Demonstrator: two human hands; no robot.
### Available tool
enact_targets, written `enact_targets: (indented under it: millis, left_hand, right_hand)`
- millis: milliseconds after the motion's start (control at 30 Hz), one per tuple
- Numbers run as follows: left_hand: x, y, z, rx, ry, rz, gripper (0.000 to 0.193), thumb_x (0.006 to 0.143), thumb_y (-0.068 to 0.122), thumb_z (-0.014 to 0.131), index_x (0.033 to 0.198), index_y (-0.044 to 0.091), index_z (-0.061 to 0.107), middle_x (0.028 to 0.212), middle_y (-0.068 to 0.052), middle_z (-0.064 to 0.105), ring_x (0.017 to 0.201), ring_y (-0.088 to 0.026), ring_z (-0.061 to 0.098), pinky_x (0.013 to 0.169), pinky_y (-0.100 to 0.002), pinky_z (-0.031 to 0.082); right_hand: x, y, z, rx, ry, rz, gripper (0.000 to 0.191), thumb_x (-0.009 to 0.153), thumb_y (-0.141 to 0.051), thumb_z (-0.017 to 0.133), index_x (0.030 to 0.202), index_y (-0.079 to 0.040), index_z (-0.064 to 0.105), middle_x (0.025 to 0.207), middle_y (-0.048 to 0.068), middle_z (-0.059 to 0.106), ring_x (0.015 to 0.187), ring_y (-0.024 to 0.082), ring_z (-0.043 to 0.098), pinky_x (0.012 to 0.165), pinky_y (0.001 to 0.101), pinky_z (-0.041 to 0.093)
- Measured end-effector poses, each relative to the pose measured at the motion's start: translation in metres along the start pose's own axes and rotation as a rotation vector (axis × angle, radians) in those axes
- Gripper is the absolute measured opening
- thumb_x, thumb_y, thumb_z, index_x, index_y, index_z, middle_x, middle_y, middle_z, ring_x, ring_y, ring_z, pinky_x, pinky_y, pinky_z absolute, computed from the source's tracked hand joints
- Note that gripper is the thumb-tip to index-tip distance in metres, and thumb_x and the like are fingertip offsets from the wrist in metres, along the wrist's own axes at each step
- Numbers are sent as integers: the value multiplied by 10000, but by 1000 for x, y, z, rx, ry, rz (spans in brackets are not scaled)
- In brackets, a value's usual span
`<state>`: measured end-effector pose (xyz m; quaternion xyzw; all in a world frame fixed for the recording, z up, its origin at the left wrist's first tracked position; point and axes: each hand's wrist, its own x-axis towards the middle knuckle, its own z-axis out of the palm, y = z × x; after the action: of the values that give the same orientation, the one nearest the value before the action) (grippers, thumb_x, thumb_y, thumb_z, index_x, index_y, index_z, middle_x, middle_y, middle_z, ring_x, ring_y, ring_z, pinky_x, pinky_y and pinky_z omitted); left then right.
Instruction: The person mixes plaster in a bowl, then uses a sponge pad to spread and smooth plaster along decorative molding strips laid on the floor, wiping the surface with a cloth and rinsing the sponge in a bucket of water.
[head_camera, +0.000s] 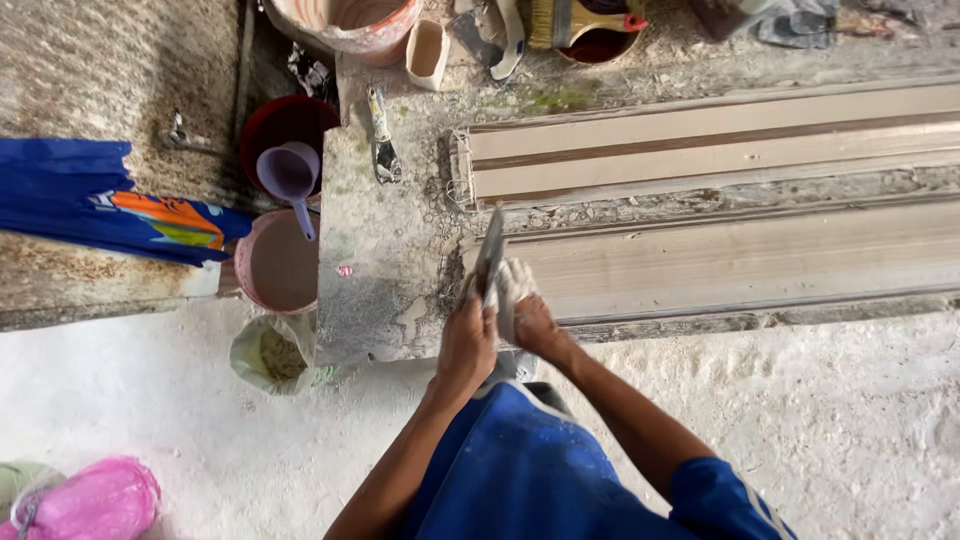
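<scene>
Head view: both hands, left (468, 345) and right (528, 322), closed around a scraper blade (489, 258), long axis pointing up-frame.

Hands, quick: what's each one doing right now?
Left hand: closed around a flat metal scraper.
Right hand: closed on a whitish lump against the blade.

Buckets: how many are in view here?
3. A red bucket left of the table, a pink bucket below it, a striped bucket at the top edge. Others may be hidden.
</scene>
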<state>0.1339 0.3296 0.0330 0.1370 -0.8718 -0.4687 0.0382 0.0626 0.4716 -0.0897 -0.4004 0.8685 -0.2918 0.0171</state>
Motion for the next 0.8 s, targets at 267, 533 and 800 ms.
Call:
enact_targets:
  millis: [267, 533, 800]
  left_hand:
    - [62, 6, 23, -90, 85, 322, 468, 1001, 85, 552, 1453, -27, 507, 1231, -269, 687, 991, -437, 701, 788, -478, 588]
    - [92, 37, 95, -426, -49, 213, 312, 1084, 187, 587, 1338, 7, 570, 997, -149, 675, 862, -296, 627, 768, -435, 552]
    - [141, 149, 161, -1514, 15, -386, 325, 1025, 248, 687, 1305, 109, 596, 1124, 1, 681, 951, -125, 654, 813, -359, 584]
  right_hand:
    - [48, 50, -117, 1725, 181, 1058, 959, 920, -677, 405, 1571, 21, 306, 1584, 257, 417, 1471, 384, 383, 1208, 527, 267]
    - [77, 96, -209, 1733, 311, 444, 1118, 916, -826, 355, 1656, -15, 146, 1721, 247, 217, 1607, 374, 201, 1315, 504, 157]
    - [85, 230, -318, 456, -69, -300, 747, 1092, -429, 488, 1659, -43, 192, 1736, 218, 159, 1643, 340, 142, 1348, 441, 160]
